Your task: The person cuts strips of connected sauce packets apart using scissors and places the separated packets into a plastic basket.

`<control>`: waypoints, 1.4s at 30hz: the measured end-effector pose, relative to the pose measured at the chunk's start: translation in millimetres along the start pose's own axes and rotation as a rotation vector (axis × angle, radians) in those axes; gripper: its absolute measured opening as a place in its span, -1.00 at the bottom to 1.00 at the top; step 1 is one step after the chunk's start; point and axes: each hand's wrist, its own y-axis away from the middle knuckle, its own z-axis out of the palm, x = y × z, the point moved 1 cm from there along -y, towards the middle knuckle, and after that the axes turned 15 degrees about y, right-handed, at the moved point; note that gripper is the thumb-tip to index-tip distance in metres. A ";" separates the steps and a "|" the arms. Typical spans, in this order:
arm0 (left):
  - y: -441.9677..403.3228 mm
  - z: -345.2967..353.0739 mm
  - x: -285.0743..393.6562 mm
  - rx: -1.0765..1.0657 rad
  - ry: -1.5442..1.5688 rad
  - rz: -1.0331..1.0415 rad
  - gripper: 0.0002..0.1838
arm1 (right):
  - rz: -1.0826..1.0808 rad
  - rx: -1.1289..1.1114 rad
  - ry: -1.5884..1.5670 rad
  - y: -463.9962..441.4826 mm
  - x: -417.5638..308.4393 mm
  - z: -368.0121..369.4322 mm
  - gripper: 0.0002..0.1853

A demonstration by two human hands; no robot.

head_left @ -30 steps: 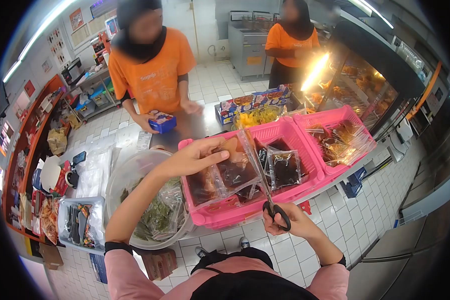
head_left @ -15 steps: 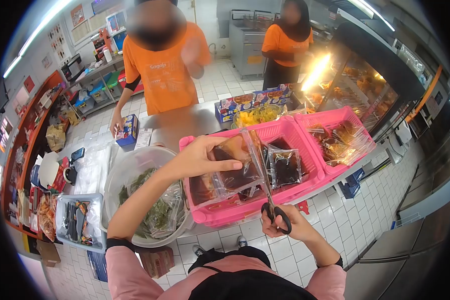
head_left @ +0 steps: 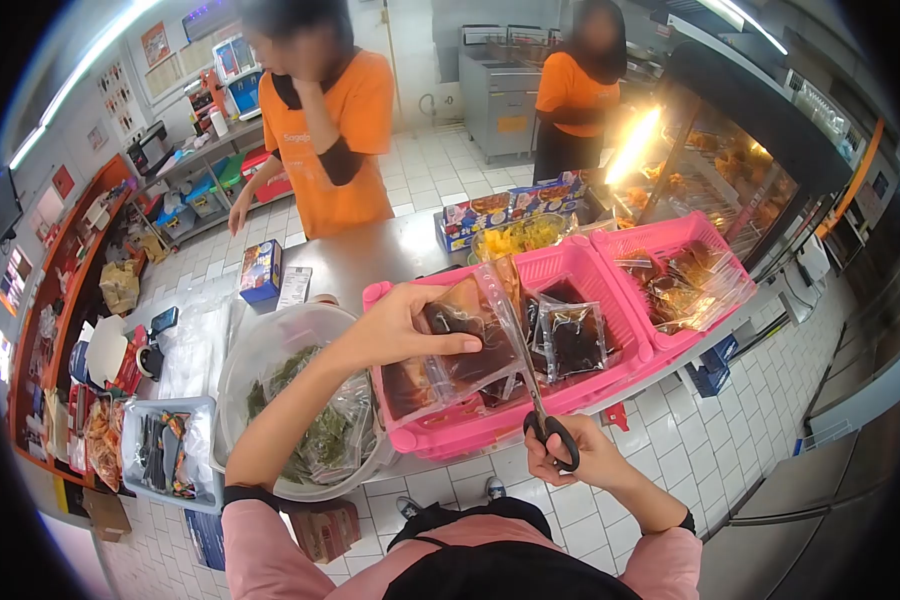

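Observation:
My left hand grips clear sauce sachets filled with dark brown liquid, thumb across the front. They are held above a pink plastic basket. In my right hand are black-handled scissors, fingers through the loops, with the blades pointing up along the right edge of the sachets. Whether the blades are parted I cannot tell. More dark sauce sachets lie in the basket, right of my left hand. A second pink basket beside it holds further sachets of brown sauce.
Left of the basket stands a clear round tub with bagged green leaves. A grey tray of cutlery is further left. A blue box and a bowl of yellow pieces sit behind. Two people in orange shirts stand across the counter.
The nearer person across the counter has let go of the blue box and turned sideways, raising a hand to the head. My hands keep nearly the same hold on sachets and scissors.

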 end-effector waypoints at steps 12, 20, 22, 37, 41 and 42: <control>-1.6 -1.0 -3.4 -0.113 -0.062 -0.084 -0.60 | 0.036 0.016 0.010 -3.8 3.4 0.4 -0.60; -4.0 5.3 -4.5 -0.178 -0.015 -0.066 -0.63 | 0.041 0.085 -0.024 -5.3 -3.9 5.2 -0.64; -2.1 5.7 0.4 -0.170 -0.036 -0.086 -0.60 | 0.050 0.081 -0.018 -5.1 -4.7 4.8 -0.64; -8.2 11.3 0.8 -0.151 -0.127 -0.109 -0.59 | -0.011 0.328 0.034 -6.7 -14.6 -11.0 -0.60; -16.5 7.4 -3.9 -0.001 -0.144 0.062 -0.58 | -0.152 0.343 0.046 -9.6 -21.4 -16.2 -0.81; -17.3 11.3 0.5 -0.047 -0.194 0.121 -0.62 | -0.219 0.478 0.094 -13.1 -27.5 -16.1 -0.78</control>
